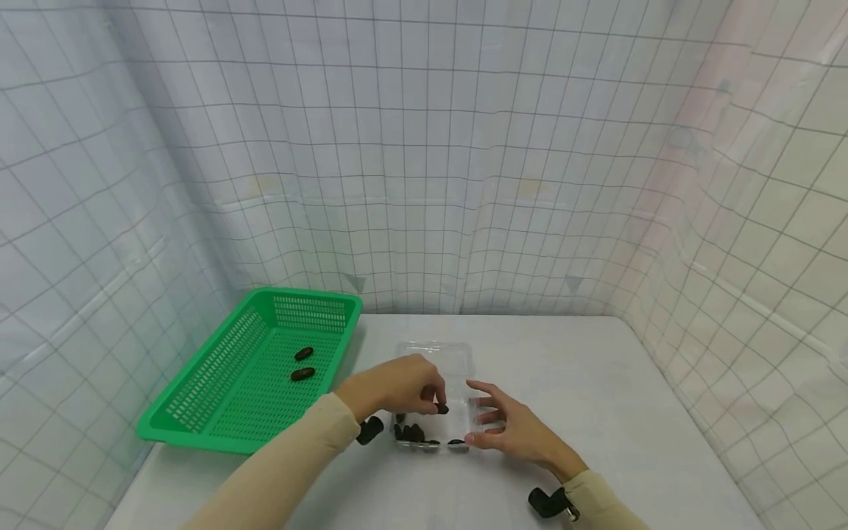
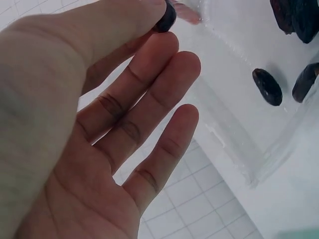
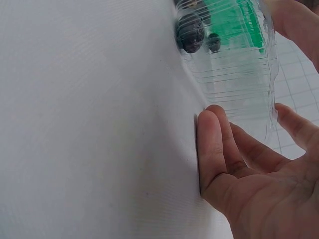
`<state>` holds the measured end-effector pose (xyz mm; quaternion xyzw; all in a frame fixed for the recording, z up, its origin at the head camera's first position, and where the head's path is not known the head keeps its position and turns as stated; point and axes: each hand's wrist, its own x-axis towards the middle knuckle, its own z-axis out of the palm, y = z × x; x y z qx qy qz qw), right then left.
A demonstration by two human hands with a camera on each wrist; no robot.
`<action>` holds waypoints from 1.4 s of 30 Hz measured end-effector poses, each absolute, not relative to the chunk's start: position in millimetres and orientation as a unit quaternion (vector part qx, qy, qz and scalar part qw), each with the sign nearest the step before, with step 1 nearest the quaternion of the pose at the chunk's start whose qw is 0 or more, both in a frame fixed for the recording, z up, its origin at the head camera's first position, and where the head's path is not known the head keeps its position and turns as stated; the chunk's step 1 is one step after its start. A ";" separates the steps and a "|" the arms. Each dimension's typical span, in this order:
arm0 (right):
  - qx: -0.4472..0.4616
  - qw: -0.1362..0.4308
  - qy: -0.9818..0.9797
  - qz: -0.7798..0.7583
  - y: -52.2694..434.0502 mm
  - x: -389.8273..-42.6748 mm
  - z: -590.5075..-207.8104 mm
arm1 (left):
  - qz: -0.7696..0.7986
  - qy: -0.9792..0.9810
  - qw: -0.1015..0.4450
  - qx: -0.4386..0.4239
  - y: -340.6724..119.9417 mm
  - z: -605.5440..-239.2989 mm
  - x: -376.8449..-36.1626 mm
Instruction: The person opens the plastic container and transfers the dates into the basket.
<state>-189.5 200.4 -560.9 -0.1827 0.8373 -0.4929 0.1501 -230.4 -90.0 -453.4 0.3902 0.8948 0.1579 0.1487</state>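
Note:
My left hand [image 1: 405, 386] is over a clear plastic box [image 1: 458, 422], pinching a small dark oval fruit [image 1: 442, 408] between thumb and fingertips. The left wrist view shows that fruit [image 2: 167, 20] partly covered by the thumb, the other fingers extended apart. Several similar dark fruits [image 1: 414, 433] lie in the box along its near and left sides. At the box's right side is my right hand [image 1: 517, 430], thumb toward the near corner and fingers spread along the wall. In the right wrist view its fingertips [image 3: 209, 127] are right at the box's lower edge.
A green slotted basket [image 1: 228, 440] stands to the left with two dark fruits [image 1: 303, 374] on its floor. The box's clear lid [image 1: 447, 359] lies folded back behind it. White sheeting [image 1: 424, 184] with a grid pattern surrounds the white table [image 1: 563, 368] at the back and sides.

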 end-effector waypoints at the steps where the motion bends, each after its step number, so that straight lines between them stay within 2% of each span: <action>1: -0.181 0.150 0.838 -0.492 200.3 -189.3 -561.0 | 0.159 0.894 0.144 0.393 -91.8 -451.2 -230.3; 14: -0.174 0.144 0.852 -0.472 198.4 -192.6 -563.3 | 0.171 0.904 0.088 0.381 -125.5 -431.5 -231.2; 26: -0.178 0.156 0.839 -0.489 199.8 -190.0 -562.9 | 0.196 0.902 0.063 0.380 -162.1 -421.9 -231.5; 42: -0.182 0.157 0.830 -0.503 199.6 -189.0 -561.2 | 0.187 0.927 0.028 0.325 -210.7 -406.5 -238.4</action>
